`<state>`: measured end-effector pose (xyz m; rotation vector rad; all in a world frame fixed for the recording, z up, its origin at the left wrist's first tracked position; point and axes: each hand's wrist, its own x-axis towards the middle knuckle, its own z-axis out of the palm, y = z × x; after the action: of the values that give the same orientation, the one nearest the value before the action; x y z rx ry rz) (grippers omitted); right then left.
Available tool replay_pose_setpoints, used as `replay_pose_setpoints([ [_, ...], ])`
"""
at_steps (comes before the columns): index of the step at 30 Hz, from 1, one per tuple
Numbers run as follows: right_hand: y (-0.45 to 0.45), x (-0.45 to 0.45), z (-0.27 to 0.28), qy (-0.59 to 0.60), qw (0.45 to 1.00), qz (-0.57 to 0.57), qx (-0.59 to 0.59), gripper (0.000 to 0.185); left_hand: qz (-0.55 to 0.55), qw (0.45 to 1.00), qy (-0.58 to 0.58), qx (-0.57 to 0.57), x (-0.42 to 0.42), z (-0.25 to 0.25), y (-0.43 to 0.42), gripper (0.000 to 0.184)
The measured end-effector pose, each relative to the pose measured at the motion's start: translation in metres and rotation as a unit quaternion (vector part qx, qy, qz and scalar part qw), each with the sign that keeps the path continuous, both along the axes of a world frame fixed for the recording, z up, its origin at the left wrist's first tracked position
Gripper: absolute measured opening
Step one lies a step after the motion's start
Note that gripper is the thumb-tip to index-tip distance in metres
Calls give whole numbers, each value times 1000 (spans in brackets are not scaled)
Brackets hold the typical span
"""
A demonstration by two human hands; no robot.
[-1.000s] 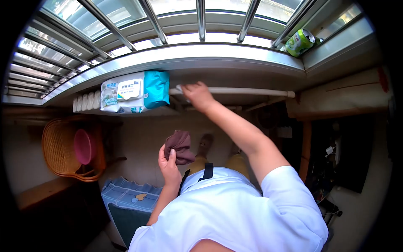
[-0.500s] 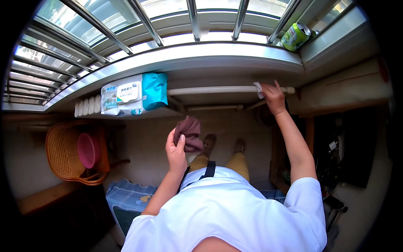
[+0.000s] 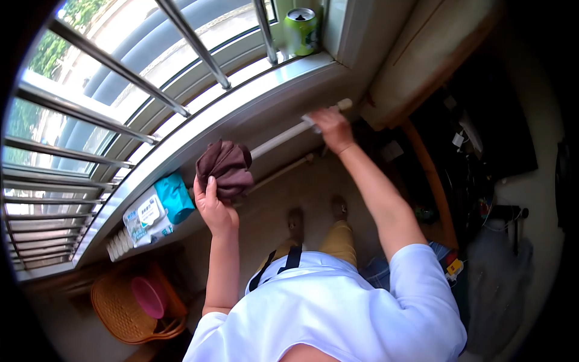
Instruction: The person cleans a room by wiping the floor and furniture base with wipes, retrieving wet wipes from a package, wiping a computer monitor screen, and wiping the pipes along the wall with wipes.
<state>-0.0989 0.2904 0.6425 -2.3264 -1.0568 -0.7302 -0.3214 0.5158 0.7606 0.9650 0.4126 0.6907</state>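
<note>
My left hand [image 3: 216,212] is closed on a bunched, dark brown-purple cloth [image 3: 224,169], its thumb pressed against the near side. The cloth hides part of a white rail [image 3: 278,141] running below the window ledge. Near the rail's right end, my right hand [image 3: 335,130] presses a small white wipe [image 3: 310,122] to it, the fingers slightly blurred. To the left of the cloth, a teal and white pack of wet wipes [image 3: 149,211] lies at the rail's other end.
A green drink can [image 3: 301,31] stands on the window ledge [image 3: 241,99] behind metal bars [image 3: 199,45]. At the lower left, a wicker chair [image 3: 117,304] holds a pink basin [image 3: 149,297]. Dark shelving with a wooden edge [image 3: 431,181] is on the right.
My view has turned to the right and the scene appears tilted. My left hand has risen towards the rail with the cloth. My right hand stays near the rail's right end with the wipe.
</note>
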Motion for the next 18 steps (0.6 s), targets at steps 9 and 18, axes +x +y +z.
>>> replay_pose_setpoints([
  [9, -31, 25, -11, 103, 977, -152, 111, 28, -6, 942, 99, 320, 34, -64, -1, 35],
  [18, -12, 47, -2, 269, 927, -234, 116, 20, -65, 656, 232, 715, 102, -86, -16, 35],
])
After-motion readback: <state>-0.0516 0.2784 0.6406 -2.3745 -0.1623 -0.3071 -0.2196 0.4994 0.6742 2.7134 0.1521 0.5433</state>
